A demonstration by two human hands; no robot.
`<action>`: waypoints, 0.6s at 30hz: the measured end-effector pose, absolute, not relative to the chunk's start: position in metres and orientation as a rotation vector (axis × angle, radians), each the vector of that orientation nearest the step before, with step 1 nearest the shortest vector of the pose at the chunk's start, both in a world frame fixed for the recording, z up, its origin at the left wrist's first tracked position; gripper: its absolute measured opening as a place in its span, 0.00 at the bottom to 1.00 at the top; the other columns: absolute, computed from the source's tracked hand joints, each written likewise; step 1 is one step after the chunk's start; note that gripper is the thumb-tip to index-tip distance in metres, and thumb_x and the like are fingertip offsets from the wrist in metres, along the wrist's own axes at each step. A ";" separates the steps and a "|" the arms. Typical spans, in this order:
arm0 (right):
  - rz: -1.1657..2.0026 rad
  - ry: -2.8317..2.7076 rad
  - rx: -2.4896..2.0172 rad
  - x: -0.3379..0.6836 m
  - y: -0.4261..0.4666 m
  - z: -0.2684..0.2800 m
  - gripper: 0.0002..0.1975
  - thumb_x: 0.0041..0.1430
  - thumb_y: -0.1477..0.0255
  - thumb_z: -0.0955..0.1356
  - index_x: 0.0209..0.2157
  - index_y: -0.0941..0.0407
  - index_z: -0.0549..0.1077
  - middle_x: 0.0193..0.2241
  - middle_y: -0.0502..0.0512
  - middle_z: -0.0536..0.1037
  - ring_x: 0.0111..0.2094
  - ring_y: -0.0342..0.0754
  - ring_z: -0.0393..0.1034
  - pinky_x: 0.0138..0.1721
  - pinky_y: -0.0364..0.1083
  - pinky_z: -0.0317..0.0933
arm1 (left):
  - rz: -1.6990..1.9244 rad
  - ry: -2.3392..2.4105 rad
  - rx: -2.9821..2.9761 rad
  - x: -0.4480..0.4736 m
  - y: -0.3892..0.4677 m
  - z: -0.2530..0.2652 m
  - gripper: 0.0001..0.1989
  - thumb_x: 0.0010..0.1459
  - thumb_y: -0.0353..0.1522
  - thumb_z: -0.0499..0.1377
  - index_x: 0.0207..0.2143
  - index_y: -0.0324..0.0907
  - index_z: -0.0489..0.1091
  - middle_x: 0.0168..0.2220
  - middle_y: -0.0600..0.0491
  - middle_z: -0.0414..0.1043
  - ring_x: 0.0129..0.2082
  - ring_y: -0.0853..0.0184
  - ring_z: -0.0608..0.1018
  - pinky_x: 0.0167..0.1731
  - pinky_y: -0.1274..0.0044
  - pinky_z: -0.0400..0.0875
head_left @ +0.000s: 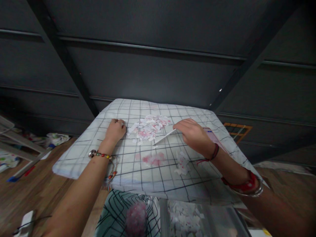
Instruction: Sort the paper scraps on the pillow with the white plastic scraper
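Observation:
My right hand [194,135] is closed on one end of a thin white strip [165,136], its kind unclear. The strip slants down to the left, its far end by the pile of small paper scraps [150,126]. These scraps are white with pink bits. Left of the pile, my left hand [116,130] rests with curled fingers, close to the nearest scraps. Whatever those fingers might hold is hidden. A pink patch of bits [154,159] lies nearer me, and a smaller heap of white scraps [182,163] is below my right hand.
A checked white cloth [98,148] covers the table. Behind my right wrist lies a pink flat item [212,135]. Below the near edge are a clear bin of paper scraps [185,217] and a pink bundle [136,219] on patterned fabric. A dark panelled wall [148,72] borders the far side.

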State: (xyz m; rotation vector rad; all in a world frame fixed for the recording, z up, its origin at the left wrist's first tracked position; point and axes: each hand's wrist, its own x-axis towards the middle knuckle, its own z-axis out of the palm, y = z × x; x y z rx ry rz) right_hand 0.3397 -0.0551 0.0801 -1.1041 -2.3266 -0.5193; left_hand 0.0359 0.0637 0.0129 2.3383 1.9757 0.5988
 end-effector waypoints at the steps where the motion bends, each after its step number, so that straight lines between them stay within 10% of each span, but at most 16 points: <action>1: -0.503 -2.333 -1.116 0.343 -0.054 0.081 0.20 0.46 0.90 0.57 0.32 0.57 0.73 0.28 0.54 0.76 0.33 0.48 0.67 0.39 0.47 0.59 | 0.598 1.972 2.341 0.036 0.064 0.013 0.20 0.56 0.30 0.47 0.46 0.32 0.71 0.44 0.39 0.70 0.53 0.55 0.68 0.54 0.68 0.65; 18: -0.312 -2.482 -1.053 0.375 -0.039 0.096 0.21 0.42 0.88 0.56 0.32 0.55 0.71 0.30 0.52 0.77 0.37 0.47 0.71 0.53 0.54 0.61 | 0.588 1.991 2.349 0.036 0.067 0.010 0.20 0.56 0.29 0.47 0.48 0.31 0.71 0.44 0.39 0.70 0.53 0.56 0.68 0.55 0.70 0.64</action>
